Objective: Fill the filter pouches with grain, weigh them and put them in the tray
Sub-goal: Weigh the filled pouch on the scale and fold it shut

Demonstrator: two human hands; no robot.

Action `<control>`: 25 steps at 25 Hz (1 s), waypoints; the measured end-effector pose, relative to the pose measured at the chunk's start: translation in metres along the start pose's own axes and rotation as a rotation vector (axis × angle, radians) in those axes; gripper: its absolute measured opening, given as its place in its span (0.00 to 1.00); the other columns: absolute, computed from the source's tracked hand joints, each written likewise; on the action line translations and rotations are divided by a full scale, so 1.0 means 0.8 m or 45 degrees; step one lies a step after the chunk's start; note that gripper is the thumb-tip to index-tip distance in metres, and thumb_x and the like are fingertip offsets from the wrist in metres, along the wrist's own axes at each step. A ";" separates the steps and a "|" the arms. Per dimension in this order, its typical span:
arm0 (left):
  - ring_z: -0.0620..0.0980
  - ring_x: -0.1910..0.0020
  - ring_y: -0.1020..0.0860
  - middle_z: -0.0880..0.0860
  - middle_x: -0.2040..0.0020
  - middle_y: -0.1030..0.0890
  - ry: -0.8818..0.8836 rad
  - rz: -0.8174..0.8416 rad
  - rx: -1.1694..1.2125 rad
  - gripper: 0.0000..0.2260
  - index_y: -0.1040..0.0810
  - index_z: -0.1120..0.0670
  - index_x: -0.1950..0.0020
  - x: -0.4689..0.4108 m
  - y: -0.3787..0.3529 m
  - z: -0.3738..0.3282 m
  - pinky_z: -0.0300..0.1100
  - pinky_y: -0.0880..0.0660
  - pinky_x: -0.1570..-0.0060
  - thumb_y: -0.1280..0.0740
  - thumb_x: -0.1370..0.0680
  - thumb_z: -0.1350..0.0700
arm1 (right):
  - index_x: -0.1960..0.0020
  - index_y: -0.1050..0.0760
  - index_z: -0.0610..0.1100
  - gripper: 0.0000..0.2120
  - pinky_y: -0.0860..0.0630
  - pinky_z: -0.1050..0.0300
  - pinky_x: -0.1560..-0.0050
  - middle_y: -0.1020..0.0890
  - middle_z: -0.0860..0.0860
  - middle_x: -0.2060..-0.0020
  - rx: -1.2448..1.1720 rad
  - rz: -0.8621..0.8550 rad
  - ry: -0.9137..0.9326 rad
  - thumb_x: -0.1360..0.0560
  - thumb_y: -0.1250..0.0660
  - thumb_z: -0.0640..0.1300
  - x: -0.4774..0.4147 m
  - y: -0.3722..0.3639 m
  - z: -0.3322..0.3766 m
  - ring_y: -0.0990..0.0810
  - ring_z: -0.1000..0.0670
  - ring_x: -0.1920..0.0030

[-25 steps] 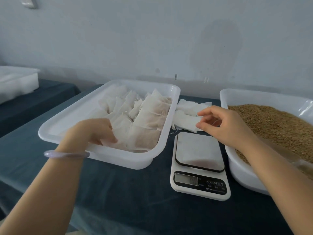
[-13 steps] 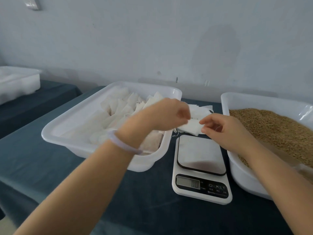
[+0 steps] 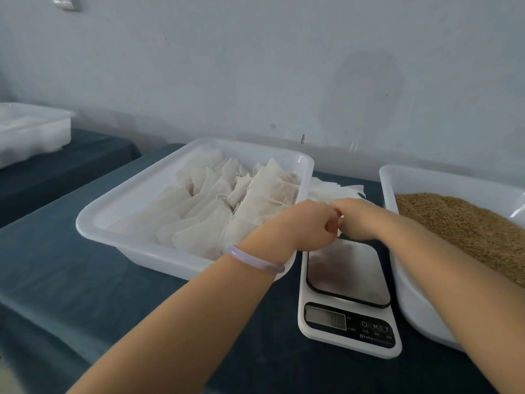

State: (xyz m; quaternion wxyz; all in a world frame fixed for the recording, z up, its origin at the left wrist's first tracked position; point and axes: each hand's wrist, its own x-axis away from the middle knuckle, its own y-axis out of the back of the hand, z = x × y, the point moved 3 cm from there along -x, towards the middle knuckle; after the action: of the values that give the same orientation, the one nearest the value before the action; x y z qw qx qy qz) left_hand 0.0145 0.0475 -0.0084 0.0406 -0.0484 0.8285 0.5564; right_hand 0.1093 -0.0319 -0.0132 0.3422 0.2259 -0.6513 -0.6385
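Dark cloth (image 3: 85, 280) below, left hand (image 3: 301, 226) and right hand (image 3: 360, 220) pinch one pouch (image 3: 340, 230) over scale (image 3: 346, 274); grain (image 3: 460, 223) at three o'clock, right nearer

A dark teal cloth (image 3: 85, 280) covers the table in front of you. Behind it rises a pale blue-grey wall (image 3: 227, 66), and right of centre you can see a large darker patch (image 3: 363, 89) on its paint. A white switch plate (image 3: 64, 1) sits high at your left, cut off by the top edge. Further left, a second table (image 3: 85, 163) under similar dark cloth carries a white plastic box (image 3: 31, 132), partly out of view.
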 end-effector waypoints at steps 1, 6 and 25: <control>0.52 0.53 0.24 0.53 0.51 0.18 -0.010 -0.001 0.013 0.10 0.19 0.55 0.47 0.002 -0.001 0.001 0.40 0.31 0.55 0.38 0.23 0.58 | 0.37 0.29 0.48 0.16 0.30 0.54 0.46 0.25 0.48 0.39 0.129 0.074 0.024 0.23 0.43 0.41 -0.009 -0.008 0.002 0.29 0.44 0.42; 0.51 0.51 0.22 0.52 0.51 0.18 0.010 -0.014 0.121 0.08 0.19 0.54 0.49 0.003 0.004 0.005 0.42 0.27 0.49 0.35 0.25 0.56 | 0.34 0.31 0.42 0.18 0.31 0.52 0.38 0.27 0.44 0.37 0.267 0.342 0.013 0.23 0.48 0.38 -0.022 -0.037 -0.006 0.28 0.42 0.38; 0.48 0.51 0.22 0.42 0.62 0.22 0.039 0.040 0.181 0.05 0.21 0.49 0.57 0.009 0.005 -0.001 0.38 0.28 0.48 0.35 0.25 0.57 | 0.58 0.31 0.43 0.07 0.36 0.61 0.60 0.30 0.48 0.61 -0.035 0.217 -0.157 0.22 0.44 0.38 -0.023 -0.033 -0.008 0.32 0.47 0.57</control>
State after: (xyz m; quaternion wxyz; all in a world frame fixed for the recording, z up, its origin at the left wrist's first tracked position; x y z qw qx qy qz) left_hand 0.0067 0.0482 -0.0050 0.0224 -0.0408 0.8671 0.4960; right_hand 0.1224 -0.0246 -0.0426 0.3577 0.1254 -0.6792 -0.6285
